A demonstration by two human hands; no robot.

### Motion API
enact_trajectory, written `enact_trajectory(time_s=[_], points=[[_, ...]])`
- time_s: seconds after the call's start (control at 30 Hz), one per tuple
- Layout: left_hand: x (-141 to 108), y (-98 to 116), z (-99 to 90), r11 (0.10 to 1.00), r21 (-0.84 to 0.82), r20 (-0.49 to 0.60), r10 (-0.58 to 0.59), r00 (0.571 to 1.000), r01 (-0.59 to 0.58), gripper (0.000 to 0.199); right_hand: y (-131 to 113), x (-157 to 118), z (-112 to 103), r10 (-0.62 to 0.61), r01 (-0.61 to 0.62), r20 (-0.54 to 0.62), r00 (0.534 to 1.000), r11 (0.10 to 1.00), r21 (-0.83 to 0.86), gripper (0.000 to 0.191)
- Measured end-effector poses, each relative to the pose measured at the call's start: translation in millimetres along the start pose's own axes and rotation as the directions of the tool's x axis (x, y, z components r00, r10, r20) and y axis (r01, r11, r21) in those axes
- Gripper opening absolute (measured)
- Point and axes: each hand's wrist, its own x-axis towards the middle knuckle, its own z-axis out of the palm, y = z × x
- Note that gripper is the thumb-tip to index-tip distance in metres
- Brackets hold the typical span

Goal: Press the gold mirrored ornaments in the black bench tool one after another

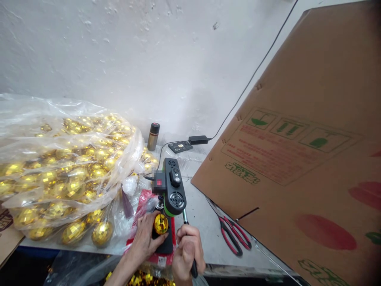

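My left hand (pixel 146 233) is closed around a small gold mirrored ball (pixel 161 224), thumb in front and fingers behind. The ball rests at a black base plate (pixel 165 247) below the head of a black and green bench machine (pixel 175 186). To the right, my right hand (pixel 189 252) is wrapped round a lever handle (pixel 185 216), a metal rod with a black grip that pokes out below the fist. A red plastic sheet (pixel 144 198) lies beneath the machine. The contact between ball and machine head is hard to make out.
A clear plastic bag (pixel 131 131) full of gold mirrored balls fills the left, with loose balls (pixel 102 233) before it. Red-handled scissors (pixel 233 236) lie right of the machine, beside a large cardboard box (pixel 294 91). A spray can (pixel 153 137) and power adapter (pixel 198 140) stand behind.
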Motion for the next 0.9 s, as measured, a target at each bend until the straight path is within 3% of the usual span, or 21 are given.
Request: enact_trajectory(time_s=[0.47, 0.57, 0.7, 0.8, 0.9], points=[[-2.6, -0.7, 0.1, 1.0, -0.003, 0.0, -0.005, 1.0, 0.005, 0.054, 15.0, -27.3, -8.9, -0.034, 0.039, 0.086, 0.996, 0.998, -0.058, 0.035], [0.3, 3.2, -2.4, 1.0, -0.005, 0.007, -0.023, 1.0, 0.023, 0.052, -3.2, -14.3, -5.0, 0.058, -0.058, 0.006, 0.998, 0.998, -0.036, 0.04], [1.6, 5.7, -3.6, 1.0, 0.001, -0.021, -0.013, 1.0, 0.013, 0.055, -32.7, 27.5, -6.9, 0.203, -0.203, 0.073, 0.976, 0.979, -0.005, 0.039], [-17.7, -4.7, 1.0, 0.997, 0.035, -0.057, 0.069, 0.996, -0.067, 0.054, -41.9, 48.8, -10.9, 0.159, -0.16, 0.181, 0.97, 0.987, -0.009, 0.041], [-57.8, -28.6, 8.7, 0.963, 0.115, -0.028, 0.249, 0.968, -0.245, 0.058, -38.1, 44.6, -12.8, 0.15, -0.15, 0.167, 0.974, 0.989, -0.016, 0.041]])
